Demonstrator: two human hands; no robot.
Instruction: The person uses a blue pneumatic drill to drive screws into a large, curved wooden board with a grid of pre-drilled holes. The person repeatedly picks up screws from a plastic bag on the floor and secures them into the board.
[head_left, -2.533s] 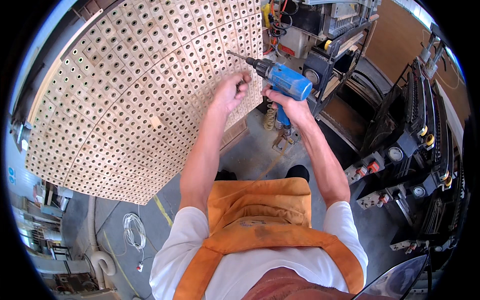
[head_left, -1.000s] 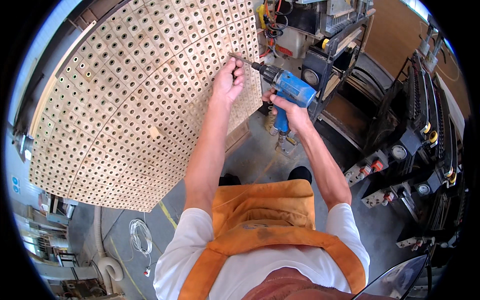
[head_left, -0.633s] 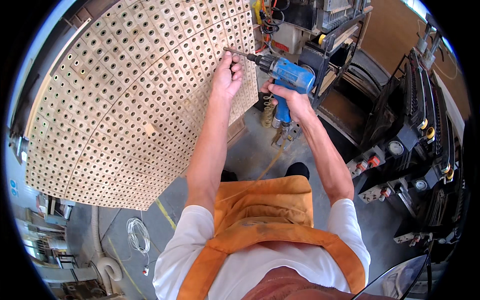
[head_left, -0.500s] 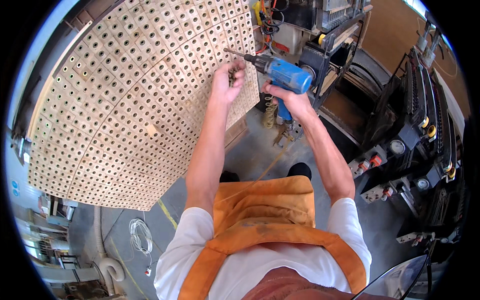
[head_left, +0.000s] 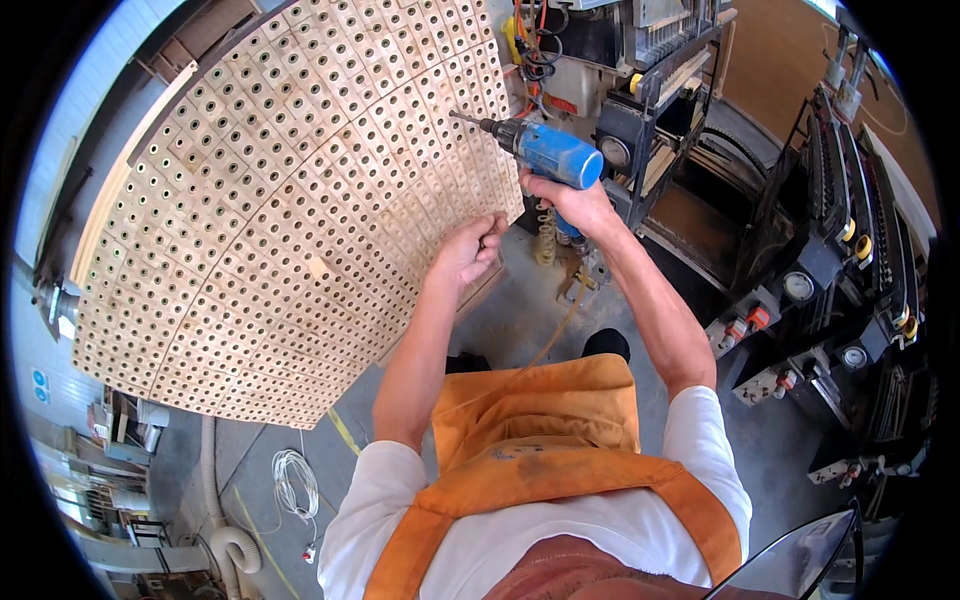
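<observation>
My right hand (head_left: 574,205) grips the handle of a blue power drill (head_left: 556,155), index finger near its trigger. A long thin bit points left from its chuck, over the upper right of a wooden panel (head_left: 318,268). Many light blocks make up this panel, each with round holes that look lined with metal inserts. At the panel's right edge, my left hand (head_left: 468,250) is closed, fingers curled inward. Its contents are hidden now; small dark metal pieces showed in that palm half a second ago.
A small loose wood block (head_left: 317,267) lies on the panel. Dark machinery with gauges (head_left: 798,286) stands at the right. A coiled hose (head_left: 546,238) hangs below the drill. White cable (head_left: 294,482) and a ribbed duct (head_left: 212,500) lie on the floor at the lower left.
My left hand has moved down from beside the bit to the panel's right edge, its fingers closing. The drill has shifted slightly down and left, still in my right hand.
</observation>
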